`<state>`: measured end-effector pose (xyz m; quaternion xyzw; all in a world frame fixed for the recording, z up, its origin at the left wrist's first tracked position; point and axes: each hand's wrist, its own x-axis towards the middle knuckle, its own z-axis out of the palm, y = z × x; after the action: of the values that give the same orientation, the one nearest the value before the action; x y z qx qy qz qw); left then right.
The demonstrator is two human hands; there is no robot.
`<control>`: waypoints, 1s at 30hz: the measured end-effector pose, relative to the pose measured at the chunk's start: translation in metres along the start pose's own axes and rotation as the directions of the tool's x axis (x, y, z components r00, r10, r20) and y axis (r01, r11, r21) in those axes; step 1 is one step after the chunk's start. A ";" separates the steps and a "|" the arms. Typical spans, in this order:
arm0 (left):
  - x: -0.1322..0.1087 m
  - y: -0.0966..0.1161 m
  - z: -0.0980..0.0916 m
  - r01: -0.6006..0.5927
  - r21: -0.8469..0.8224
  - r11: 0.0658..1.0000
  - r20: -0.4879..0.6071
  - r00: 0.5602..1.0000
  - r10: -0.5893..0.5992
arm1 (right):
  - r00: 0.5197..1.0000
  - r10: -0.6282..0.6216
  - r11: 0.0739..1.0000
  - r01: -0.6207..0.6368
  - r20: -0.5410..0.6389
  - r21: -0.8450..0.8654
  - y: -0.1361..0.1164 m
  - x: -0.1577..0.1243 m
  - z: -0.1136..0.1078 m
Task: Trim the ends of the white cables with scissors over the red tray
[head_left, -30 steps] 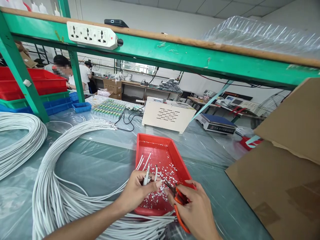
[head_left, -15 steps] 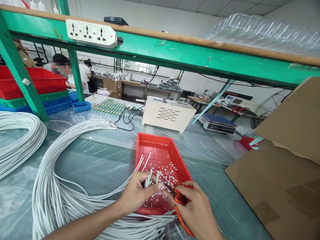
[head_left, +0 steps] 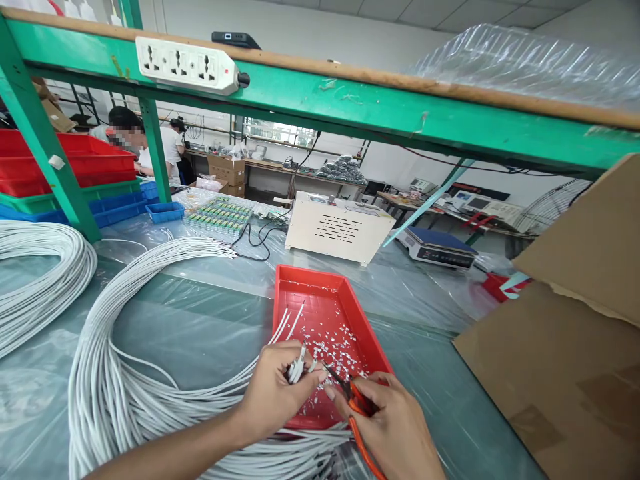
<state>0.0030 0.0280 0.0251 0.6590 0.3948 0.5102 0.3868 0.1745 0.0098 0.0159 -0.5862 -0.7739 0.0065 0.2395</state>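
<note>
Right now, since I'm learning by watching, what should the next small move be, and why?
Probably a small, careful nip with the orange-handled cutters: the right hand holds them with their tips close to the thumb of the left hand, which grips white cables, and pale scraps lie in the red tray beneath.

Single head-worn view, facing forward and down, left hand (head_left: pixel 277 387) and right hand (head_left: pixel 393 420) close, workbench (head_left: pixel 425 363) beyond

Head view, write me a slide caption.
Over a red tray of white scraps, the left hand holds white cable ends and the right hand an orange-handled tool.
</note>
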 end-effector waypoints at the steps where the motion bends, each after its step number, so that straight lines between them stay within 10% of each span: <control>1: -0.002 0.000 0.000 -0.043 0.052 0.998 -0.009 0.999 0.043 | 1.000 0.001 1.000 -0.001 0.000 -0.014 0.000 -0.001 0.000; 12: 0.004 0.005 -0.004 -0.077 0.131 0.988 0.109 0.992 0.063 | 0.965 -0.163 0.969 0.118 -0.204 -0.217 -0.007 0.002 -0.009; 16: -0.002 -0.006 -0.004 -0.223 0.250 0.942 0.063 0.975 0.214 | 0.996 -0.039 0.995 0.032 -0.080 -0.096 -0.006 0.000 -0.003; 22: -0.011 -0.024 -0.005 -0.541 0.481 0.690 0.187 0.832 0.522 | 0.980 0.110 0.994 -0.109 0.165 -0.019 -0.007 -0.001 0.002; 30: 0.000 0.003 -0.003 -0.150 0.237 0.960 0.172 0.979 0.111 | 0.994 0.008 0.989 -0.025 -0.110 -0.148 -0.015 -0.001 -0.011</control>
<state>0.0005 0.0274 0.0285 0.7650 0.3794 0.4275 0.2967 0.1651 0.0010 0.0298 -0.6083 -0.7531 -0.0816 0.2368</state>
